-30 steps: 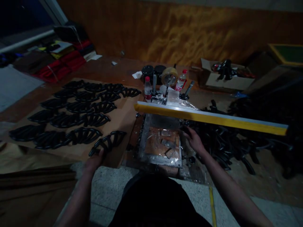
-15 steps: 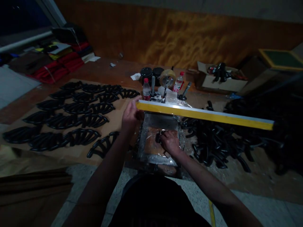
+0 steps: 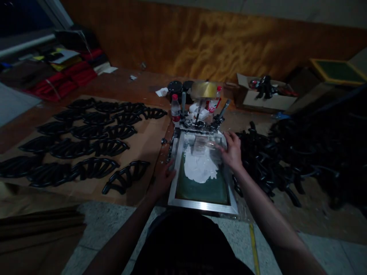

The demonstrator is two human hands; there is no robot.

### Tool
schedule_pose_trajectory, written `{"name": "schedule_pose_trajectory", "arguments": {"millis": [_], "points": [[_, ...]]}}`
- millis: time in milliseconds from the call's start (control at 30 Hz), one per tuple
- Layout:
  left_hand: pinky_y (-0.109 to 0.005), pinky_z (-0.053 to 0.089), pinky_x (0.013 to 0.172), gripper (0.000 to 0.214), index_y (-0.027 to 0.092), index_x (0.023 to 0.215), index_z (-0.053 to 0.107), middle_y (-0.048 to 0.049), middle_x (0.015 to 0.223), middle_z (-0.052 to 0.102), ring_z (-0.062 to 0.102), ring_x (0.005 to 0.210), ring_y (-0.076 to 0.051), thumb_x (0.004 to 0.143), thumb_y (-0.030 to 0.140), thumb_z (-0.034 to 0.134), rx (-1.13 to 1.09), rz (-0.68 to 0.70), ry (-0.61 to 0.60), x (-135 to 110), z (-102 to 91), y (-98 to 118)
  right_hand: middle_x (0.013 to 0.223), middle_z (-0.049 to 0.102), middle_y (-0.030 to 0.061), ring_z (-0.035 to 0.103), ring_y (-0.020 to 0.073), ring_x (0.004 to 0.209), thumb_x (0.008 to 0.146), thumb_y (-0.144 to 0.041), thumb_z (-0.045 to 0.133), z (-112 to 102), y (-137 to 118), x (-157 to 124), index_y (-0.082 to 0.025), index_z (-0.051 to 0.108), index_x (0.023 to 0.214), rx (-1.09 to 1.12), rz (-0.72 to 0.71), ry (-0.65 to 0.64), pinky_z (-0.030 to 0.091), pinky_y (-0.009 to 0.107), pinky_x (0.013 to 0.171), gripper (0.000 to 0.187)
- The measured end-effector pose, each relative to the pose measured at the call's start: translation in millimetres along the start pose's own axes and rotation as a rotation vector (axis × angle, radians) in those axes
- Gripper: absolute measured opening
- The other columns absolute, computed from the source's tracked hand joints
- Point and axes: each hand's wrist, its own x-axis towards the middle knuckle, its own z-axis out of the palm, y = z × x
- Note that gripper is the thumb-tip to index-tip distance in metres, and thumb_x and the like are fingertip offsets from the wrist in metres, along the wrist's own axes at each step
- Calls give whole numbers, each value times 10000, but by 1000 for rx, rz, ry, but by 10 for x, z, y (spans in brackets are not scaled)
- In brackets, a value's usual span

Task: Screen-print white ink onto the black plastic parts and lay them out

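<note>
A metal-edged printing screen lies flat in front of me, with green mesh and a white patch of ink on it. At its far end is a blurred, brownish scraper-like piece. My right hand is at the screen's right edge, fingers apart, one reaching inward toward that piece; contact is unclear. Beside the left edge is my left hand, its fingers loosely spread against the frame side and somewhat blurred. The base under the screen is hidden.
Rows of curved black slatted parts lie on cardboard at left. A heap of black parts is at right. Behind the screen stand clamps, a tape roll on a rod, bottles and an open carton.
The raised screen has come down flat over the base. My left hand moved nearer me along its left side. My right hand left a small black piece on the base for the right edge.
</note>
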Motion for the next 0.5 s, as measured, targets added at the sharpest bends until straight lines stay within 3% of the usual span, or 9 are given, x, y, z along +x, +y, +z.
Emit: {"name": "schedule_pose_trajectory", "arguments": {"millis": [67,200,267,400,500], "points": [[-376,536,822,665,161,1466,444,-84,928,727,659,873,-243,858,400,563,26,-7,-43,99,76,-207,1402,498,197,471,336,1244,831,-322,643,63,-308,83,-124,552,1342,-41,-153,-139,407,419,1000,555],[-392,514,904,679,133,1457,443,-119,1124,709,660,988,-255,860,433,561,28,24,-87,220,123,-388,1049,685,125,596,283,992,868,-263,581,158,-693,-91,-179,664,1066,-99,-220,-514,452,340,822,230],[-401,498,945,661,128,1433,475,-131,1181,693,643,1072,-271,854,435,566,20,31,-89,231,120,-395,1005,695,108,612,245,938,861,-182,535,138,-697,-302,-184,672,1007,-96,-297,-610,445,300,770,200],[-393,480,987,662,140,1415,496,-130,1248,672,613,1159,-274,833,438,599,-33,21,-62,213,120,-364,999,700,81,607,209,960,813,-88,509,-1,-563,-575,-184,677,1003,36,-639,-704,432,279,791,271],[-389,509,932,670,143,1413,495,-120,1151,711,656,1061,-264,832,458,606,-41,0,-66,196,122,-342,948,706,56,621,205,915,787,-120,558,-43,-542,-539,-200,688,938,70,-634,-718,434,276,753,215]]}}
